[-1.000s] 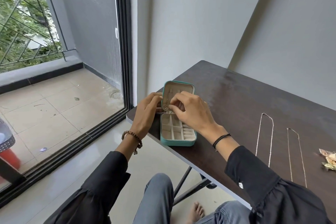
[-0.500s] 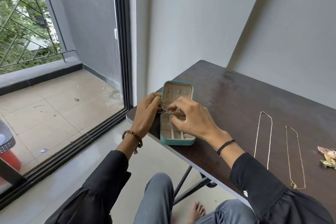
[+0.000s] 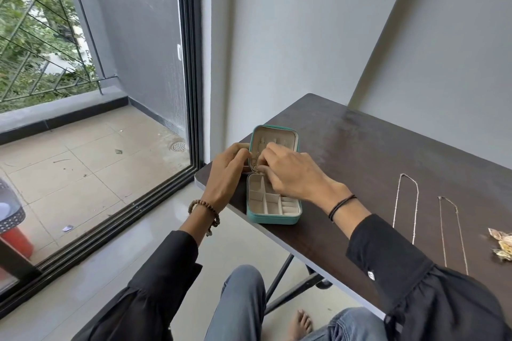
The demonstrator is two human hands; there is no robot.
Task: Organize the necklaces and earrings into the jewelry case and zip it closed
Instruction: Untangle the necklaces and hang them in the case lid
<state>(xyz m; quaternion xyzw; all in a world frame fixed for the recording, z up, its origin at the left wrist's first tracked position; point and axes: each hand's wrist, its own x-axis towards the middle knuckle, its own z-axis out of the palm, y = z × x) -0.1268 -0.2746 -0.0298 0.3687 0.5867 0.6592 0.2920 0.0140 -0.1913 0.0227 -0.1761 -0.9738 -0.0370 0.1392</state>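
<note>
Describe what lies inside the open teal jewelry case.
The jewelry case has empty front beige compartments. A thin chain hangs inside the lid, pinched by the right hand, which covers the rear compartments. The left hand holds the lid's edge.
</note>
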